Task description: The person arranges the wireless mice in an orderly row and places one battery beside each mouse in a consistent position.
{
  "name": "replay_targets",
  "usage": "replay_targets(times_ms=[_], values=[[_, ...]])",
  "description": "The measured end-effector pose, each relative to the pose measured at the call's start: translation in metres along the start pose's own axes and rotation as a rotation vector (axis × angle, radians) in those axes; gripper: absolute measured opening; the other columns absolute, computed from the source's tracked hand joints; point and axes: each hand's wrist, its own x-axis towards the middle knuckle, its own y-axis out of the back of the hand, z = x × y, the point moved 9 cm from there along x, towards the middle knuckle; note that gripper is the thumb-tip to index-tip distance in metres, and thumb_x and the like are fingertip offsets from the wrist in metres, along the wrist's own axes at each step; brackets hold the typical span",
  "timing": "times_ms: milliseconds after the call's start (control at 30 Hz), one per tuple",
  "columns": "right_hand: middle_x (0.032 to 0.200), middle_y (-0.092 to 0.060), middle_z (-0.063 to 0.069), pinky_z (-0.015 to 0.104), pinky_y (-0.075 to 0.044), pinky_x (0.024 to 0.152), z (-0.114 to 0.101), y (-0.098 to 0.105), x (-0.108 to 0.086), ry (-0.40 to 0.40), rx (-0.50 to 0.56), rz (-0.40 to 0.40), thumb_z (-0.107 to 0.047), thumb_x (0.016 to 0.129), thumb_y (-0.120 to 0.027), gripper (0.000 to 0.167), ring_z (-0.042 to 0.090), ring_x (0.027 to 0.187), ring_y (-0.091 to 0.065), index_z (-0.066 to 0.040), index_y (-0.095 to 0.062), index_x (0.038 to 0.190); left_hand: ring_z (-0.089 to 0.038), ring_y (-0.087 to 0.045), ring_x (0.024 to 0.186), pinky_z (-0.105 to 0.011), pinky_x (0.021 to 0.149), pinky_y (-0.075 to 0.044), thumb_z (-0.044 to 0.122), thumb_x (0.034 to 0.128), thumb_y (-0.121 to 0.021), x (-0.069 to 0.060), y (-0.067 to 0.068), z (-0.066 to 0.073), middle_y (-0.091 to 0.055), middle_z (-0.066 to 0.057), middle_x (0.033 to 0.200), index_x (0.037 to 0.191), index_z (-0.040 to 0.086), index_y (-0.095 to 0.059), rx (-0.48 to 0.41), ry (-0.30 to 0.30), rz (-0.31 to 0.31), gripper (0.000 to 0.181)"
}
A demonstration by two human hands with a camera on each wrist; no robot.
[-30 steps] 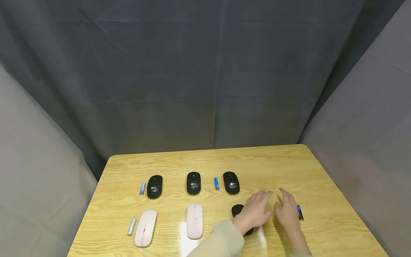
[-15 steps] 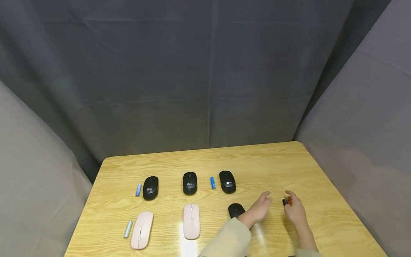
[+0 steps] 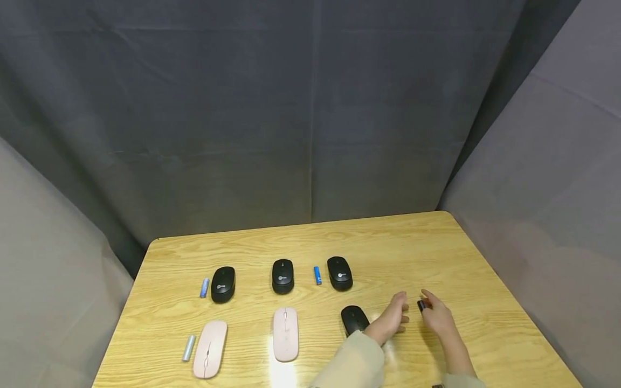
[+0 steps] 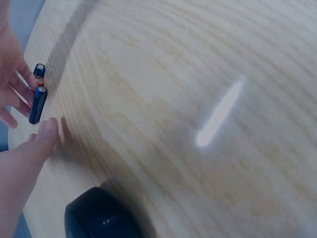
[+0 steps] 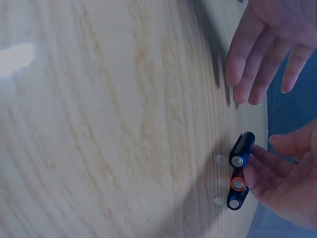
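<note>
The person's right hand [image 5: 292, 181] has its fingertips against a short row of three cylindrical batteries near the right part of the yellow wood-grain table [image 3: 378, 237]. Its thumb stands apart from them, so the hand touches the row without grasping it. In the row, an orange-ended battery [image 5: 238, 183] sits between a dark blue battery [image 5: 242, 148] and a second dark blue battery [image 5: 237, 198], the three side by side with their metal ends facing the right wrist camera. Whether each rests fully on the wood is hard to tell.

The left hand [image 3: 388, 322] is released, its fingers extended toward the row and apart from it, palm turned toward the right hand. A light beige sleeve [image 3: 351, 361] covers the left forearm. Just beside the left wrist lies a black rounded computer mouse [image 3: 354, 318], partly hidden by that arm.

Farther left, three glossy black mice [image 3: 283, 276] form a back row; a bright blue battery [image 3: 317, 275] lies between the middle and right ones, and a pale blue battery [image 3: 204, 288] beside the leftmost. In front are two flat pale pink mice [image 3: 285, 334], with a silvery battery [image 3: 188, 348] beside the left one. A dark grey curtain [image 3: 233, 118] hangs behind the table.
</note>
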Motion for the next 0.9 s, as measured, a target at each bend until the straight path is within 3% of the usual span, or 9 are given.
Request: replay_targets(times_ms=[133,333,467,700,900], values=[[0.128,-0.039,0.037,0.058,-0.038,0.089,0.002,-0.007,0.002,0.009,0.020,0.010,-0.005,0.090,-0.037,0.049,0.052,0.116,-0.038,0.010,-0.028,0.136,-0.043,-0.045,0.112,-0.057,0.091,-0.037,0.044,0.0947,-0.031,0.000,0.000,-0.008,-0.041,-0.021,0.132,0.138,0.007,-0.031,-0.143,0.008,0.044,0.057],[0.119,-0.048,0.034,0.039,-0.046,0.082,-0.002,-0.015,-0.001,0.040,0.116,0.021,0.002,0.089,-0.038,0.041,0.047,0.111,-0.045,0.015,-0.039,0.128,-0.047,-0.043,0.112,-0.062,0.093,-0.032,0.043,0.0931,-0.036,0.001,0.001,-0.018,-0.041,-0.025,0.131,0.135,-0.008,-0.032,-0.325,0.045,0.113,0.066],[0.120,-0.048,0.034,0.035,-0.047,0.081,-0.002,-0.017,-0.002,0.024,0.177,0.011,0.002,0.089,-0.039,0.041,0.046,0.112,-0.046,0.015,-0.038,0.128,-0.045,-0.046,0.109,-0.061,0.091,-0.034,0.043,0.0928,-0.038,0.000,0.005,-0.019,-0.043,-0.024,0.129,0.135,-0.004,-0.033,-0.345,0.057,0.136,0.064],[0.126,-0.042,0.035,0.042,-0.045,0.089,0.001,-0.024,-0.004,-0.011,0.326,-0.051,0.001,0.092,-0.034,0.042,0.044,0.117,-0.042,0.015,-0.032,0.132,-0.044,-0.048,0.105,-0.063,0.087,-0.036,0.048,0.0919,-0.039,-0.002,0.011,-0.021,-0.046,-0.023,0.126,0.136,-0.002,-0.035,-0.362,0.072,0.140,0.067],[0.133,-0.039,0.030,0.048,-0.043,0.090,0.007,-0.027,-0.007,-0.073,0.397,-0.079,-0.011,0.097,-0.037,0.044,0.042,0.119,-0.041,0.010,-0.032,0.135,-0.044,-0.049,0.104,-0.063,0.086,-0.037,0.047,0.0927,-0.038,-0.006,0.013,-0.019,-0.048,-0.021,0.123,0.133,-0.005,-0.036,-0.356,0.092,0.148,0.066]])
